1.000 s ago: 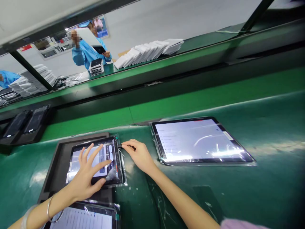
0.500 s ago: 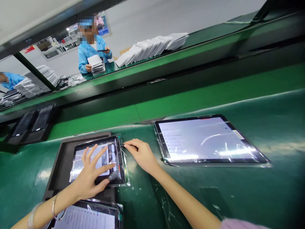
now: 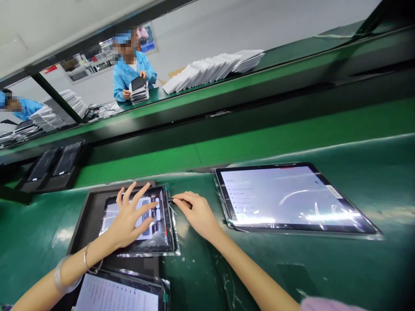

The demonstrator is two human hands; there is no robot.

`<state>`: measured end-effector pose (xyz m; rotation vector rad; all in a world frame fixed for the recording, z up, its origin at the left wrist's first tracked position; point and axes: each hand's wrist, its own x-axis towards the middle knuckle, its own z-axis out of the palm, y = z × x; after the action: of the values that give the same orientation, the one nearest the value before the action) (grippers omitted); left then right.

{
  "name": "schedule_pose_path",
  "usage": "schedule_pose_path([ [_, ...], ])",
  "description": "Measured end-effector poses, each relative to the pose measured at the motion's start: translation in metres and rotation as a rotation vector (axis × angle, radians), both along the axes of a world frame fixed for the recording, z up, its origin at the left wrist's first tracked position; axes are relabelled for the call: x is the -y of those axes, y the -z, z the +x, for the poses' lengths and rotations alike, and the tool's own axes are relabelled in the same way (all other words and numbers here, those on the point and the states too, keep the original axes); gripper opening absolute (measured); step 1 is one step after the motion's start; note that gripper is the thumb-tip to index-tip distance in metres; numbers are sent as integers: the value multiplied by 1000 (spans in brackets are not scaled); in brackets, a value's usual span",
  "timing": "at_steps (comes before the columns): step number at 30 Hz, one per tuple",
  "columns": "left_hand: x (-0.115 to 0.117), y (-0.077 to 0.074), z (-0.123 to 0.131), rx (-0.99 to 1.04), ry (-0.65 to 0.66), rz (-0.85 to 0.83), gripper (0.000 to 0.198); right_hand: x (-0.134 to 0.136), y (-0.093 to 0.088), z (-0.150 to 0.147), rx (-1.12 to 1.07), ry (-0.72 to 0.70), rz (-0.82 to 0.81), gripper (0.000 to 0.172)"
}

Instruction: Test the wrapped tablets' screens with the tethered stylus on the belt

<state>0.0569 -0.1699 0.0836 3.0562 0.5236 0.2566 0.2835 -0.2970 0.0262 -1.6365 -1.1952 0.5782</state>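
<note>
My left hand (image 3: pixel 131 216) lies spread on the lit screen of a small tablet (image 3: pixel 158 235) in clear film, fingertips touching the on-screen buttons. The tablet rests in a dark foam tray (image 3: pixel 84 216) on the green belt. My right hand (image 3: pixel 197 212) sits just right of the tablet's top corner, fingers pinched on a thin dark plug or cable end (image 3: pixel 171 200) at the tablet's edge. A larger lit tablet (image 3: pixel 292 196) in film lies to the right, apart from both hands.
Another lit tablet (image 3: pixel 119 296) lies at the bottom edge near my left forearm. A dark tray with two black devices (image 3: pixel 53 166) sits at far left. Across the raised green rail (image 3: pixel 227 95), white stacks (image 3: pixel 210 69) and a co-worker in blue (image 3: pixel 129 71) handling a pile.
My left hand has slid up the small tablet's screen toward its buttons. My right hand stays at the corner. The co-worker across has lowered a sheet and now holds the stack.
</note>
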Motion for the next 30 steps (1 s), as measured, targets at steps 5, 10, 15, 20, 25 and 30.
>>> schedule_pose_path([
  [5, -7, 7, 1, 6, 51, 13, 36, 2, -4, 6, 286, -115, 54, 21],
  [10, -9, 12, 4, 76, 63, -1, 32, 4, -4, 13, 455, -151, 71, 21],
  [15, -8, 0, 15, 78, 75, -35, 25, 5, -12, 14, 569, -187, 12, 21],
  [20, -7, -22, 50, 38, 120, -141, 18, 3, -20, 12, 674, -236, -38, 20],
  [25, 1, -9, 84, -11, 166, -243, 73, 0, -23, 15, 766, -275, -70, 20],
  [30, 8, 2, 92, -120, 53, -251, 71, 2, -28, 23, 836, -284, -66, 21],
])
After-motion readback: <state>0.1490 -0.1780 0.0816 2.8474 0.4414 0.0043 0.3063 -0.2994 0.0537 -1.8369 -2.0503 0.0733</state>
